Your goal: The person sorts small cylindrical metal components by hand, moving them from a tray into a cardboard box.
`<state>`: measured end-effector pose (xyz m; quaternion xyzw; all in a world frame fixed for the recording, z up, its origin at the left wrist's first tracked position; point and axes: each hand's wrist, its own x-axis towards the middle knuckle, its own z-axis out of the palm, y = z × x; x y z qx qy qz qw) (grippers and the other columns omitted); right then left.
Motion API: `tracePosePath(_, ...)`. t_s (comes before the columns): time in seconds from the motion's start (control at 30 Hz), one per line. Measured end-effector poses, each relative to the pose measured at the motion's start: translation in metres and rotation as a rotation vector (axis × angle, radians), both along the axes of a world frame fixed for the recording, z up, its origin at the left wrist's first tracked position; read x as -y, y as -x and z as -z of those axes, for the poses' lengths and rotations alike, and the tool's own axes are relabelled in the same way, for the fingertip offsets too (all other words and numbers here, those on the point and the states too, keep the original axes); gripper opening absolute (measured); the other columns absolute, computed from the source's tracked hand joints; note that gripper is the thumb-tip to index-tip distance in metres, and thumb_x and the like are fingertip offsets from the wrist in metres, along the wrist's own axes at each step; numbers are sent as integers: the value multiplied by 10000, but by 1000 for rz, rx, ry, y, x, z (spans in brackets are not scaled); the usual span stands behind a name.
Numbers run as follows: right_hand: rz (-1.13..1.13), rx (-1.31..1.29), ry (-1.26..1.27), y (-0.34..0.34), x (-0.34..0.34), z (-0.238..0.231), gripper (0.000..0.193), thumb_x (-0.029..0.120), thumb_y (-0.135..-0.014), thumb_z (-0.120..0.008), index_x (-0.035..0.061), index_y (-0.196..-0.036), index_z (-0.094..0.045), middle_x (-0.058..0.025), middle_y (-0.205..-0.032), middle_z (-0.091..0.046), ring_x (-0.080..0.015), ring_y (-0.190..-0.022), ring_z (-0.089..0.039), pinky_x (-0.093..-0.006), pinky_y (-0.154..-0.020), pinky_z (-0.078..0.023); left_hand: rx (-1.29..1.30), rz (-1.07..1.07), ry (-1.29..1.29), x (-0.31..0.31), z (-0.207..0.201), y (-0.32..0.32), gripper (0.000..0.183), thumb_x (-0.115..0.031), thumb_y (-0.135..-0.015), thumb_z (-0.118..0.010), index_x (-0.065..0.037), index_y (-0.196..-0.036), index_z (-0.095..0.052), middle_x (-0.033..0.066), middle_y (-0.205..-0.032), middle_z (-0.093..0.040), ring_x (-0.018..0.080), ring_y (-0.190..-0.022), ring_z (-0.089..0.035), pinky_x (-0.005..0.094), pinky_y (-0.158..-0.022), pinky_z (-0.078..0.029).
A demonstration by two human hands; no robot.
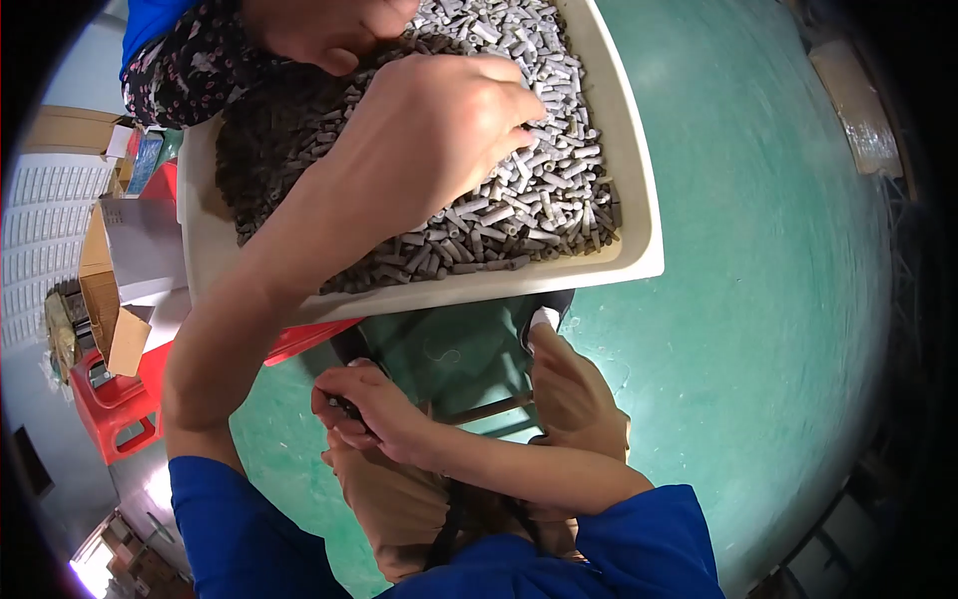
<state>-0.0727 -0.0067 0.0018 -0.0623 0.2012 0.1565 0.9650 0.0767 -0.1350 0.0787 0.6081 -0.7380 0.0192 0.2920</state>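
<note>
A white plastic tub (634,180) holds a heap of small grey tube-like pieces (539,190). My left hand (449,125) reaches over the tub, its thumb and fingers drawn together against the pieces. What lies between those fingertips is hidden. Down by my left knee, my right hand (374,409) is closed round a small dark object (346,406), mostly covered by the fingers. Another person's hand (329,30), with a dark flowered sleeve, is also over the heap, just beyond my left hand.
Red plastic stools (115,404) stand at the left, beside an opened cardboard box (100,290). The green floor (748,250) stretches out to the right. A wrapped package (856,110) lies at the far right. My legs are below the tub's near edge.
</note>
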Motion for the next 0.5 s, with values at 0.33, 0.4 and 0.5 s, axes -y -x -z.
tracePosePath(0.33,-5,-35,-50,2,-4,3,258,210,-896,-460,20,-741,-541,-50,-600,-503,-48,-359,-280,-206,-323,-180,-162,5,-21,3,7,-7,83,-25,-744,-661,-9,-825,-660,106,-711,-607,211,-536,-554,291,-494,-432)
tracePosePath(0.4,4,-27,-41,2,-6,3,260,214,-898,-459,21,-744,-542,-50,-601,-502,-48,-360,-281,-206,-323,-181,-163,28,17,6,7,-8,80,-45,-743,-662,-16,-816,-655,108,-717,-610,237,-572,-574,306,-518,-452)
tracePosePath(0.5,10,-15,-36,2,-8,4,263,220,-901,-459,23,-750,-544,-48,-603,-502,-48,-363,-285,-206,-323,-182,46,10,-37,12,7,-2,80,-69,-744,-656,-19,-805,-650,113,-723,-613,280,-626,-592,333,-562,-475)
